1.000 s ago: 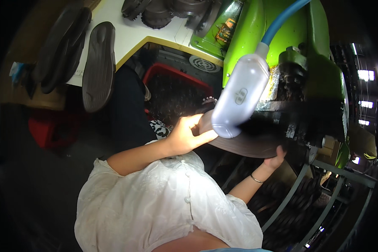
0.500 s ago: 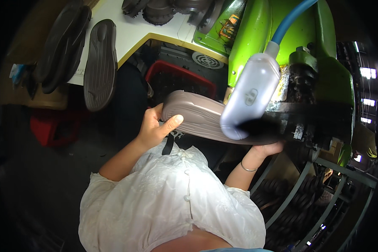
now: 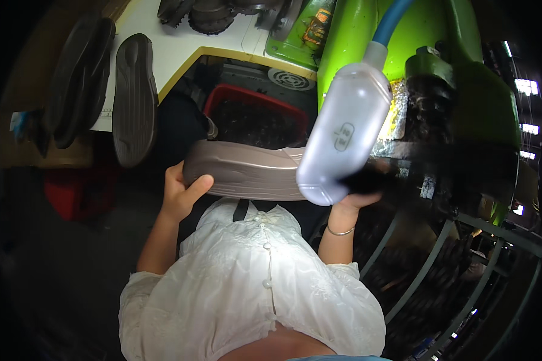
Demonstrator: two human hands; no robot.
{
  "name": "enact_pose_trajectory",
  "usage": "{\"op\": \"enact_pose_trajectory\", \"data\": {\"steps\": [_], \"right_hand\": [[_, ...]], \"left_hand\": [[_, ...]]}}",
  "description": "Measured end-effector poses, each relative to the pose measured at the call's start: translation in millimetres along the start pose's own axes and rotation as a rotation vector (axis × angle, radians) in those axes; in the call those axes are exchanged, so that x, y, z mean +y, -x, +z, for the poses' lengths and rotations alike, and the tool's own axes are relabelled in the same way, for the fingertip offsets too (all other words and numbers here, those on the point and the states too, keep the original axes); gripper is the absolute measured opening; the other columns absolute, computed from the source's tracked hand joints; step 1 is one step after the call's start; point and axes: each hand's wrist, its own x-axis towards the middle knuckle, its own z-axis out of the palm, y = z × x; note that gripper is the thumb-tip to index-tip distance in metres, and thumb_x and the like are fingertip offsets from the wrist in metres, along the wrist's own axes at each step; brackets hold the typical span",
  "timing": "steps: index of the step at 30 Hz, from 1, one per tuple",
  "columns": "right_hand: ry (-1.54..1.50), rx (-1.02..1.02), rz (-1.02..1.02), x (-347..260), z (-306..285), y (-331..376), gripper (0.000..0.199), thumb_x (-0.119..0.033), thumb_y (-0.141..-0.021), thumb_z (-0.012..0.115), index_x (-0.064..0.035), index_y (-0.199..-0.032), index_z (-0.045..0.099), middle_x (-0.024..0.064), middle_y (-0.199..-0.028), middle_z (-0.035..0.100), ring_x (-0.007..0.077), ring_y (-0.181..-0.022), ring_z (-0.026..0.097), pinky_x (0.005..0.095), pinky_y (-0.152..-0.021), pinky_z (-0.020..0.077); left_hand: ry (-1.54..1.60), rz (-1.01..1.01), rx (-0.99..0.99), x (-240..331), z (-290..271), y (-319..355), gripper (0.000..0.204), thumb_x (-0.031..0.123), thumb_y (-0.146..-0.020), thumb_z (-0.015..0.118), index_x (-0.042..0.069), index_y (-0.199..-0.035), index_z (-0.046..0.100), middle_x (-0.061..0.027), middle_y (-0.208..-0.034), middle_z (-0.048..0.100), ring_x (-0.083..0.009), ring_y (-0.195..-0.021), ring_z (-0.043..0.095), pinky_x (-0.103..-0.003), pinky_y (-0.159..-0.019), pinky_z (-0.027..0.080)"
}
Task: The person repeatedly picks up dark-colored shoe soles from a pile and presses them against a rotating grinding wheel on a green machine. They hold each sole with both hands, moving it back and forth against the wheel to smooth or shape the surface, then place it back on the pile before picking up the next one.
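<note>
A grey-brown shoe sole (image 3: 247, 171) lies crosswise in front of my body, its grooved sidewall facing me. My left hand (image 3: 183, 189) grips its left end, thumb along the near side and fingers behind. At the other end my right hand (image 3: 355, 200), with a bangle on the wrist, supports the sole from below; its fingers are partly hidden. A translucent lamp head (image 3: 346, 129) on a blue flexible neck covers the right part of the sole. Just right of the lamp stands the dark working head (image 3: 430, 90) of a green machine (image 3: 367, 36).
More dark soles (image 3: 135, 99) lean at the left edge of the white table (image 3: 162, 30), and several lie at its back. Below the table's yellow edge is a red bin (image 3: 253, 99) with dark scraps. A red stool (image 3: 72, 192) stands left; a metal rack (image 3: 421, 271) stands right.
Both hands have carried the sole to the left, out from the machine head. It has turned so its sidewall shows more. My view has shifted slightly.
</note>
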Motion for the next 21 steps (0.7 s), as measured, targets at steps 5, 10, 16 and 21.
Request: {"op": "enact_pose_trajectory", "data": {"steps": [5,10,16,21], "right_hand": [[-0.012,-0.117,0.056,26.4,6.6,8.7,0.051,-0.050,-0.082,0.042,-0.0072,-0.107,0.054,0.0066,-0.107,0.056,0.0204,-0.097,0.052,0.0365,-0.088,0.0397],[0.439,-0.101,-0.057,46.0,-10.9,19.2,0.062,-0.055,-0.083,0.039,0.0017,-0.105,0.053,0.0110,-0.108,0.055,0.0169,-0.096,0.052,0.0329,-0.086,0.0424],[0.540,0.006,0.031,27.2,21.1,7.1,0.033,-0.027,-0.087,0.045,0.0011,-0.104,0.048,0.0051,-0.087,0.058,0.0108,-0.087,0.052,0.0243,-0.080,0.0408],[1.091,-0.389,-0.011,17.1,72.7,-22.4,0.033,-0.001,-0.069,0.070,0.0015,-0.100,0.059,0.0069,-0.091,0.062,0.0166,-0.082,0.058,0.0281,-0.075,0.0477]], "left_hand": [[0.014,0.019,0.131,-3.7,-13.5,20.9,0.030,0.020,-0.078,0.062,-0.004,-0.096,0.059,-0.0067,-0.091,0.061,-0.0123,-0.084,0.055,-0.026,-0.077,0.042],[0.128,-0.017,0.190,-23.9,-38.9,25.4,0.040,0.023,-0.077,0.065,-0.003,-0.105,0.054,-0.0081,-0.101,0.059,-0.0154,-0.095,0.054,-0.029,-0.086,0.039],[-0.152,-0.296,-0.135,-58.2,-46.0,7.6,0.045,0.022,-0.071,0.071,0.000,-0.107,0.055,-0.0042,-0.095,0.060,-0.0122,-0.087,0.055,-0.027,-0.080,0.042],[-0.684,-0.134,-0.395,-82.0,27.6,-16.8,0.040,0.019,-0.067,0.072,-0.001,-0.099,0.058,-0.0156,-0.089,0.063,-0.0239,-0.080,0.062,-0.031,-0.071,0.048]]}}
